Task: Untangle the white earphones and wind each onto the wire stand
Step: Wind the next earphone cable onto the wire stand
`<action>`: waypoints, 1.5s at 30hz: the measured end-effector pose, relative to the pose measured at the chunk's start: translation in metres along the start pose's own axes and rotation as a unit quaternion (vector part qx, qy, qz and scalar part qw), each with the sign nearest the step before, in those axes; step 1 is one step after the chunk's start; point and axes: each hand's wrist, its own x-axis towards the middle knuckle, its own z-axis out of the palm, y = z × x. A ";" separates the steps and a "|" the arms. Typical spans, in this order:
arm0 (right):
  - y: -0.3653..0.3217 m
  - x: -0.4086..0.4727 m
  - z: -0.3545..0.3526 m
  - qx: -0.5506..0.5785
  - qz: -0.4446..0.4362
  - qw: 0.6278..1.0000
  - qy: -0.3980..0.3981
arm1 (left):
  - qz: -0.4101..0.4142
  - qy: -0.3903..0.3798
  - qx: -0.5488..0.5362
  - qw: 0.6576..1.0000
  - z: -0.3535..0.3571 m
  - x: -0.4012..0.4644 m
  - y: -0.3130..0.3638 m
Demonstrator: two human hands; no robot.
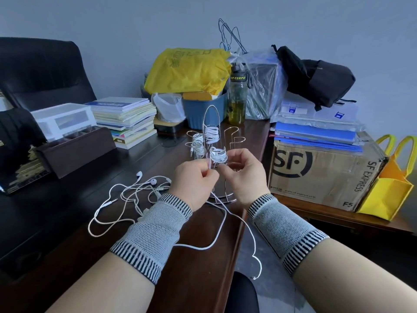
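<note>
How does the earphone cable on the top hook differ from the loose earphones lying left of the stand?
The top coil is wound in tight loops round a hook of the stand, raised off the desk; the loose earphones sprawl flat on the desk in tangled loops. The loose earphones show their buds and a plug; the coil shows neither. Both are white cable.

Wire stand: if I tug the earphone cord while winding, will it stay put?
Probably not firmly. The wire stand is thin, tall and open-framed, so likely light and apt to tip or slide. Three wound bundles sit high on it, adding top weight.
</note>
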 end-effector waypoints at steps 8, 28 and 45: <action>0.002 0.017 -0.002 -0.022 0.012 0.999 0.047 | -0.019 -0.044 -0.072 0.996 -0.010 -0.007 0.001; 0.016 -0.003 -0.003 -0.134 -0.233 0.963 -0.009 | -0.003 -0.093 0.121 0.988 -0.036 -0.011 0.005; -0.008 0.023 0.011 0.176 0.187 0.963 0.087 | -0.082 0.056 0.131 0.986 -0.021 0.028 0.032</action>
